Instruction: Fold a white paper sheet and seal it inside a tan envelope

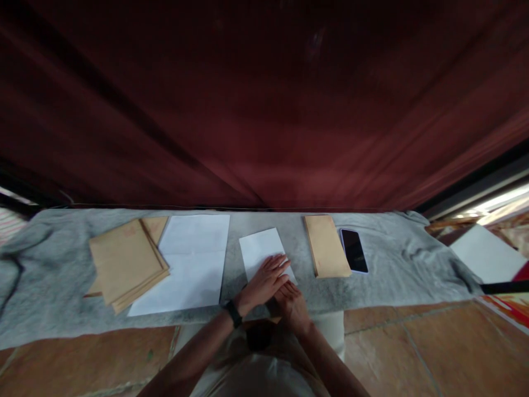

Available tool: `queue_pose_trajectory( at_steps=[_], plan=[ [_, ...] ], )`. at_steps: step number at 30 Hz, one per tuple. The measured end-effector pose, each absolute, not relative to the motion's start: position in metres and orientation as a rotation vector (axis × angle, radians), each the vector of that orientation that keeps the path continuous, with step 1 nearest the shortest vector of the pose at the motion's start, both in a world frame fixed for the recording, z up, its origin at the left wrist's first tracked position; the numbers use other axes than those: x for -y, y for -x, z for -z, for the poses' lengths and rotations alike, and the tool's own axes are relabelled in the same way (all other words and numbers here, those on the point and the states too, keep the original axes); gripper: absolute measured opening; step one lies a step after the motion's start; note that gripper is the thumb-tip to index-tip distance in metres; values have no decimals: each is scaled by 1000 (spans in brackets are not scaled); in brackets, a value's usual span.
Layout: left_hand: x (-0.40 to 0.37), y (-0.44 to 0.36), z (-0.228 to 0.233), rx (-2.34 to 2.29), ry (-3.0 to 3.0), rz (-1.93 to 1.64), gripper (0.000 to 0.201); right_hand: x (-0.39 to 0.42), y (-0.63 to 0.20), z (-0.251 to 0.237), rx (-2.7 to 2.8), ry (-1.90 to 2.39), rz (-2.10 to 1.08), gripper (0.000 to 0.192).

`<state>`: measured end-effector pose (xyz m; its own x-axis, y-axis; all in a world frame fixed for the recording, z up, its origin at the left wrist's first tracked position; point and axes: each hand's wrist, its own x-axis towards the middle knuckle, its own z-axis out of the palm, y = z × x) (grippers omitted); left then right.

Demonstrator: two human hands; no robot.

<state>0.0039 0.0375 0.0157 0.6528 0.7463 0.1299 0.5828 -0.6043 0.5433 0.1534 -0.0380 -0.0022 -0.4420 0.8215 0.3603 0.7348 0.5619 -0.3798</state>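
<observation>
A folded white sheet of paper (260, 245) lies on the grey cloth in front of me. My left hand (263, 280), with a dark watch at the wrist, rests flat on the paper with its fingers stretched to the right. Close beside it, my right hand (292, 306) lies on the paper's near right part, its fingertips partly under the left hand. Neither hand grips anything that I can see. Left of them is a larger stack of white sheets (194, 275) with a crease across it.
Brown envelopes (126, 259) lie in a pile at the left, overlapping the white sheets. A stack of narrower brown envelopes (328, 245) and a phone (354, 251) are to the right. Grey cloth (397, 259) covers the narrow surface; a dark red curtain (264, 110) hangs behind it.
</observation>
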Motion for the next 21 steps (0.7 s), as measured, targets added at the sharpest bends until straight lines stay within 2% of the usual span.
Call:
queue_pose_trajectory(
  at_steps=[5, 8, 15, 18, 21],
  plan=[
    [-66, 5, -9, -995, -2555, -342, 50, 41, -153, 11, 2276, 1226, -198, 50],
    [-90, 17, -5, -1010, -2649, -342, 52, 41, -156, 15, 2286, 1197, -187, 50],
    [-138, 46, -4, -1339, -2650, -351, 50, 43, -155, 17, 2264, 1205, -212, 50],
    [-128, 49, -11, -1525, -2555, -407, 49, 43, -154, 15, 2244, 1232, -208, 48],
    [-84, 48, -18, -1525, -2501, -558, 48, 41, -154, 9, 2243, 1260, -208, 49]
  ],
)
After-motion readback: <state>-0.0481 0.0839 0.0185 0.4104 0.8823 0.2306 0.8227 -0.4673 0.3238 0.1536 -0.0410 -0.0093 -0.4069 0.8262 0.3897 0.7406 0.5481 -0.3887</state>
